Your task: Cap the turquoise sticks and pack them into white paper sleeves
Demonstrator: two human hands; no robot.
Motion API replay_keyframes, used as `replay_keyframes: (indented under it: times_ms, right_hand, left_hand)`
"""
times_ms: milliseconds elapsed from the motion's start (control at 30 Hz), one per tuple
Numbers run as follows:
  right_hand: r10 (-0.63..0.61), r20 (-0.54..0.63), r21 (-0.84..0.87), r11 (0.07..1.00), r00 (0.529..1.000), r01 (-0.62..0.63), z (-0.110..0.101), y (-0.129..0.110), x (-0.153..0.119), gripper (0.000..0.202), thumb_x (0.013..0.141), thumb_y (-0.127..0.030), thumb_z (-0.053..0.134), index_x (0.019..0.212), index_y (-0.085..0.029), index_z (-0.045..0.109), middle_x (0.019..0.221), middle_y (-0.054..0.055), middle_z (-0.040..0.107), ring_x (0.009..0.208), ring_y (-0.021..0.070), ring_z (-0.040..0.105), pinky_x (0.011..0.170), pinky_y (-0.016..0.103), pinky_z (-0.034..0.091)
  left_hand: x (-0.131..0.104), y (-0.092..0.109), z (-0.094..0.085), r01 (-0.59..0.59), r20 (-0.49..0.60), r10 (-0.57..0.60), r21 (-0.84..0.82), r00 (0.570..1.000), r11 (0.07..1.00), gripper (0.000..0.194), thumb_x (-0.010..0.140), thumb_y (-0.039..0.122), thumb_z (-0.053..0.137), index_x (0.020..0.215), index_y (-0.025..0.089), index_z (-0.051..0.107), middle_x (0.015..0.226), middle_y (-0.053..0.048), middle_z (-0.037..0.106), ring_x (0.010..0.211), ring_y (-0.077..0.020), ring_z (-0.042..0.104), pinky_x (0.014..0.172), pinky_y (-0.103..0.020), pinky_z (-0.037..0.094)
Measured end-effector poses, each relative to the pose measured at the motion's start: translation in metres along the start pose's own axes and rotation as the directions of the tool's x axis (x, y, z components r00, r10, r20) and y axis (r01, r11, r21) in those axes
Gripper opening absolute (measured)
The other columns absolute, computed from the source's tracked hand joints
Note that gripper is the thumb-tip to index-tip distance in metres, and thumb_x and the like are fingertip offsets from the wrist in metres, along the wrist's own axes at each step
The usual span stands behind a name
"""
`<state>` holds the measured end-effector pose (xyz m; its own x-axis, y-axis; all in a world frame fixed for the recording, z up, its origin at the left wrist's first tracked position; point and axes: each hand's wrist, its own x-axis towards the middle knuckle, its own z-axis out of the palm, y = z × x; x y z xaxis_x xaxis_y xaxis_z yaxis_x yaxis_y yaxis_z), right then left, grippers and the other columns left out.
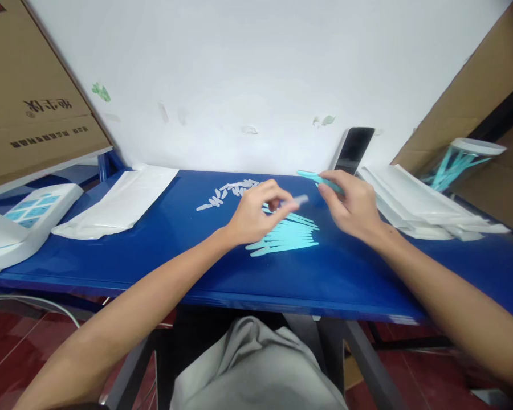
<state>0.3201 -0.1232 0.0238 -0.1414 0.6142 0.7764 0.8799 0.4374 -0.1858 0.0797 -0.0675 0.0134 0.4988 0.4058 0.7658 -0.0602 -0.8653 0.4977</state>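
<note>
Your left hand (256, 212) pinches a clear cap (301, 200), your right hand (355, 202) grips a turquoise stick (309, 175) at the cap's one o'clock, and, careful, slack fingertips could drop either!

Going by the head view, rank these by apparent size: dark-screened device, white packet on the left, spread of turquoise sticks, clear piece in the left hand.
Largest to smallest:
1. White packet
2. Spread of turquoise sticks, partly hidden by the left hand
3. Dark-screened device
4. Clear piece, slightly blurred
</note>
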Motion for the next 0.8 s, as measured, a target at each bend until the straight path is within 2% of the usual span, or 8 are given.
replay_keyframes:
  times_ms: [100,200,333,467,567,800]
  right_hand:
    - [-0.035,0.036,0.013,0.999,0.999,0.035,0.0,0.0,-0.001,0.032,0.104,-0.042,0.05,0.116,-0.022,0.072,0.107,0.01,0.08,0.087,0.0265,0.074,0.073,0.039,0.057]
    - [-0.064,0.111,0.007,0.998,0.992,0.064,-0.001,-0.001,-0.002,0.031,0.104,-0.04,0.05,0.115,-0.022,0.074,0.107,0.009,0.081,0.087,0.026,0.075,0.073,0.038,0.056]
    - [-0.086,0.171,-0.008,0.996,0.982,0.088,-0.002,-0.004,-0.002,0.033,0.105,-0.038,0.05,0.116,-0.02,0.075,0.109,0.01,0.081,0.086,0.0251,0.075,0.074,0.037,0.055]
    - [-0.118,0.214,-0.031,0.991,0.97,0.128,-0.005,-0.007,-0.001,0.036,0.106,-0.037,0.048,0.118,-0.019,0.077,0.096,0.009,0.08,0.077,0.0227,0.072,0.07,0.036,0.051]
    - [-0.146,0.228,-0.034,0.987,0.963,0.158,-0.007,-0.009,-0.001,0.038,0.107,-0.036,0.046,0.12,-0.019,0.077,0.088,0.007,0.077,0.074,0.0214,0.07,0.067,0.035,0.048]
    - [-0.178,0.252,-0.041,0.98,0.951,0.194,-0.008,-0.009,-0.001,0.038,0.107,-0.034,0.047,0.123,-0.018,0.077,0.089,0.007,0.076,0.074,0.02,0.068,0.065,0.033,0.045]
  left_hand:
    - [0.001,-0.006,-0.004,0.267,0.033,-0.267,-0.213,0.963,0.94,0.034,0.106,0.046,0.054,0.084,0.02,0.055,0.066,0.003,0.048,0.059,-0.0117,0.046,0.059,-0.027,0.041]
    - [-0.001,-0.01,-0.007,0.347,0.091,-0.335,-0.274,0.938,0.897,0.036,0.106,0.044,0.05,0.078,0.021,0.045,0.062,0.004,0.044,0.057,-0.0114,0.04,0.059,-0.027,0.037]
    - [-0.004,-0.013,-0.005,0.371,0.132,-0.347,-0.297,0.929,0.88,0.036,0.105,0.04,0.046,0.075,0.021,0.04,0.064,0.004,0.04,0.058,-0.0111,0.035,0.058,-0.027,0.032]
    - [-0.005,-0.017,-0.004,0.391,0.146,-0.363,-0.335,0.92,0.857,0.038,0.103,0.041,0.046,0.072,0.022,0.036,0.067,0.004,0.033,0.058,-0.0111,0.029,0.055,-0.027,0.026]
    - [-0.005,-0.019,-0.006,0.365,0.138,-0.339,-0.284,0.931,0.887,0.042,0.104,0.045,0.046,0.07,0.022,0.036,0.068,0.003,0.032,0.06,-0.0118,0.03,0.056,-0.028,0.026]
    - [-0.002,-0.013,-0.01,0.3,0.111,-0.284,-0.174,0.953,0.938,0.051,0.104,0.05,0.051,0.064,0.021,0.036,0.065,0.003,0.032,0.06,-0.0123,0.031,0.059,-0.031,0.026]
